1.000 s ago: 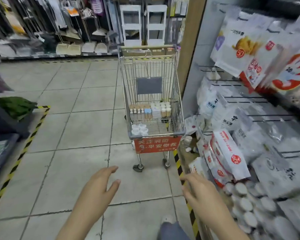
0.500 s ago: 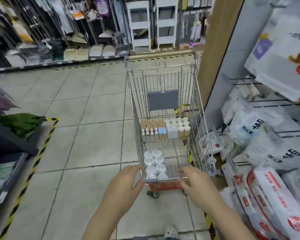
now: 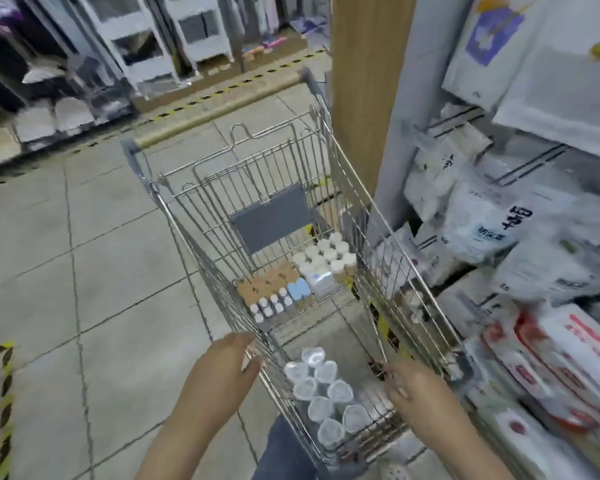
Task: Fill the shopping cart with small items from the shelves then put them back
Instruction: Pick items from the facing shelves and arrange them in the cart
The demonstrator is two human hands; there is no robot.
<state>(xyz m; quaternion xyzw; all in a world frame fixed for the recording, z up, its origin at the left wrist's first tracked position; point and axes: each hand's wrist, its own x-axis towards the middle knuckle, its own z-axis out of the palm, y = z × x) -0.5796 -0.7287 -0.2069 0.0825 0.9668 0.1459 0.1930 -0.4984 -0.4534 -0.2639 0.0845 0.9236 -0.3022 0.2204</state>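
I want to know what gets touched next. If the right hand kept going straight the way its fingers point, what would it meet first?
Probably the wire wall of the shopping cart: the right hand points up and left at the cart's right side, fingertips at or near the wires. Contact is unclear; motion blur hides the depth.

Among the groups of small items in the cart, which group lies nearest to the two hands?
The clear cups, standing in a cluster at the near end of the cart between the left hand and right hand. The other groups sit at the far end.
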